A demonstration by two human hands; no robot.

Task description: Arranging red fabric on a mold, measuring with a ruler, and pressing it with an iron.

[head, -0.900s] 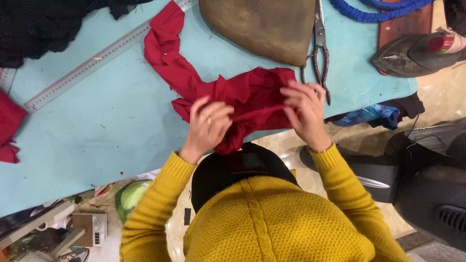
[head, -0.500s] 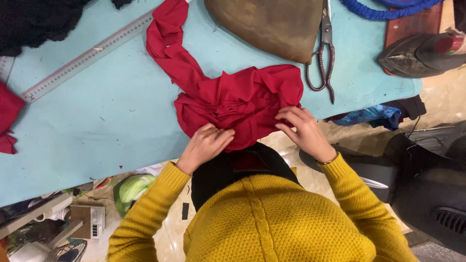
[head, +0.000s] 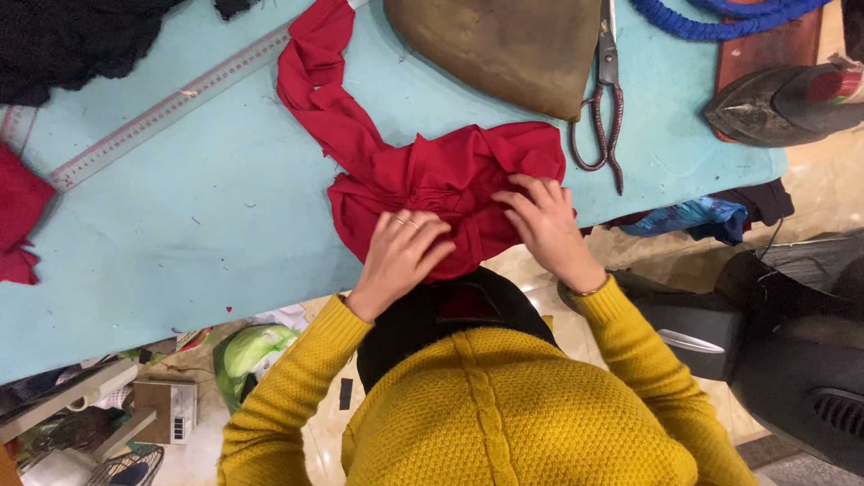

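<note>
From my remote seat, the pale blue tabletop filled most of the head view. A bunched red cloth lay at its near edge, with a twisted tail running up toward eleven o'clock. Both hands were on it. The left hand lay flat on the near fold, fingers together and pressing down, not pinching. The right hand rested at three o'clock of the bundle with fingers loosely spread over the crumpled edge; I could not tell whether any fingertip had tucked under a layer.

At twelve o'clock sat a brown leather-like piece, and just to its right lay the scissors, well apart from the hands. A long ruler lay slantwise at ten o'clock, and an iron stood at two o'clock.

I judged the cloth light, soft and limp, likely to slump and slide on the smooth surface. A hold at a folded edge or corner, layers pinched together, seemed surest to me.
</note>
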